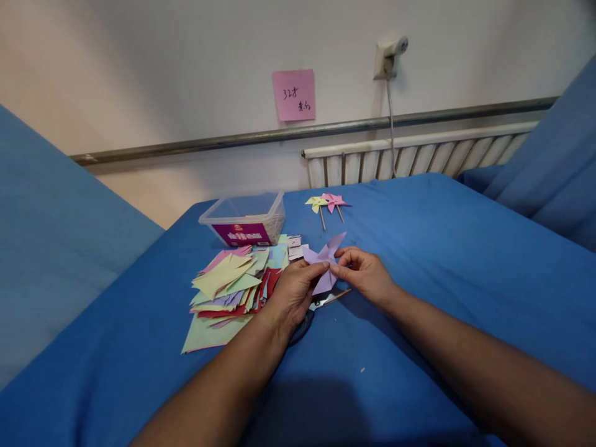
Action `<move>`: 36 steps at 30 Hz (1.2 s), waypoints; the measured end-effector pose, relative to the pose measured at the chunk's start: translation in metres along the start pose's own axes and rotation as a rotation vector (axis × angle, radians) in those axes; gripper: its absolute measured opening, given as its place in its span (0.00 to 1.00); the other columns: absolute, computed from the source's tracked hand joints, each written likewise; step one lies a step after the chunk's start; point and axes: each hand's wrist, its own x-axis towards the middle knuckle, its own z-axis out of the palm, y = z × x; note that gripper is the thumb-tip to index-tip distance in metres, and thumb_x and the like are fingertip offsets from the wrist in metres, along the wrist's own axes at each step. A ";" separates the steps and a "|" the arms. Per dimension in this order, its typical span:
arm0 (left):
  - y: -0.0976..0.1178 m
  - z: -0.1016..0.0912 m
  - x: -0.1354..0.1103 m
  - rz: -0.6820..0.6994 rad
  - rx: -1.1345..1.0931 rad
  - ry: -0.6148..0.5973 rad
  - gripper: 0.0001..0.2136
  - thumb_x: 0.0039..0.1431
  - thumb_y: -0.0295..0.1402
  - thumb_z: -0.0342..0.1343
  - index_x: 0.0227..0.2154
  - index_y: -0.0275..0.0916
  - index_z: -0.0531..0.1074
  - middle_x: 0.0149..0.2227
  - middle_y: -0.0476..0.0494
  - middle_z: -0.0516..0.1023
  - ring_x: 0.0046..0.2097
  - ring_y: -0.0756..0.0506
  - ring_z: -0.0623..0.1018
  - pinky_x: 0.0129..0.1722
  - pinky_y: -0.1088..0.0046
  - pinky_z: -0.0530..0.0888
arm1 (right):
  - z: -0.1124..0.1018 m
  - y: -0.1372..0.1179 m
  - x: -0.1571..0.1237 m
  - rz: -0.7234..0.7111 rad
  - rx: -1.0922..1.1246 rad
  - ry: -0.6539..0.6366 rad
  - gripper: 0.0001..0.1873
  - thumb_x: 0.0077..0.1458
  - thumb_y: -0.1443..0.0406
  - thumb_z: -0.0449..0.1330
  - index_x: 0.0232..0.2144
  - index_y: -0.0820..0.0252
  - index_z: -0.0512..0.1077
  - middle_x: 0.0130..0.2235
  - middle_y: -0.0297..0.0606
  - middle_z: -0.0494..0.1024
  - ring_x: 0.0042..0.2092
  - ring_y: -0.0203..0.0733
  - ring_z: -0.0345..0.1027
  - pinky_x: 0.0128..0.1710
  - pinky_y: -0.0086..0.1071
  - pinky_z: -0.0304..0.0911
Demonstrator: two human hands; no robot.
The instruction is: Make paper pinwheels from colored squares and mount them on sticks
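- The purple paper (325, 264) is held just above the blue-covered bench (442, 248), between both hands and a little beyond the scissors (331, 299).
- The left hand (293, 292) pinches the near-left part of the sheet, thumb and forefinger closed on it and the other fingers curled under.
- The right hand (365, 276) pinches the sheet's middle from the other side with its fingertips drawn together; one point of the paper sticks up and away past it.
- Judging by the shape, the work stands at the folding stage: the cut corners are being gathered to the centre, and no stick is on it yet.
- Two finished pinwheels, a yellow one (316, 202) and a pink one (334, 200), lie farther back on their sticks, which suggests what the purple one is to match.
- The next move seems to call for keeping the centre pinched so that the gathered points do not spring open, while one hand frees itself for a fastener or stick; I see none loose within reach.
- The pile of coloured paper (228, 288) lies to the left, with the clear plastic box (244, 217) behind it.
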 end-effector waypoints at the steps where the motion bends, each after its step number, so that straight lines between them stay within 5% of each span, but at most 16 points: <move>1: -0.001 0.000 0.000 0.005 0.010 -0.002 0.09 0.38 0.27 0.66 0.27 0.32 0.77 0.25 0.46 0.78 0.27 0.51 0.74 0.31 0.76 0.69 | 0.000 0.001 0.000 0.008 0.001 -0.004 0.14 0.43 0.55 0.66 0.20 0.58 0.70 0.37 0.38 0.73 0.42 0.43 0.69 0.45 0.38 0.62; 11: -0.003 0.000 0.001 -0.035 0.011 0.014 0.11 0.36 0.27 0.67 0.27 0.31 0.76 0.25 0.43 0.79 0.26 0.49 0.76 0.30 0.75 0.70 | 0.001 0.000 -0.002 0.107 0.026 -0.015 0.16 0.42 0.54 0.66 0.19 0.59 0.68 0.30 0.35 0.74 0.33 0.38 0.67 0.37 0.34 0.63; 21: -0.004 0.001 0.000 -0.017 0.081 0.060 0.09 0.37 0.27 0.65 0.25 0.31 0.75 0.22 0.45 0.77 0.23 0.51 0.73 0.25 0.77 0.67 | 0.002 0.007 -0.002 0.061 -0.043 -0.005 0.14 0.43 0.56 0.65 0.19 0.59 0.68 0.27 0.35 0.73 0.30 0.38 0.65 0.32 0.32 0.62; 36: -0.005 -0.001 0.003 -0.015 0.040 0.050 0.13 0.35 0.29 0.69 0.27 0.31 0.76 0.26 0.42 0.78 0.27 0.49 0.75 0.30 0.74 0.70 | 0.004 0.000 -0.005 0.073 0.030 0.042 0.10 0.44 0.61 0.63 0.19 0.58 0.68 0.33 0.37 0.74 0.35 0.39 0.68 0.39 0.34 0.61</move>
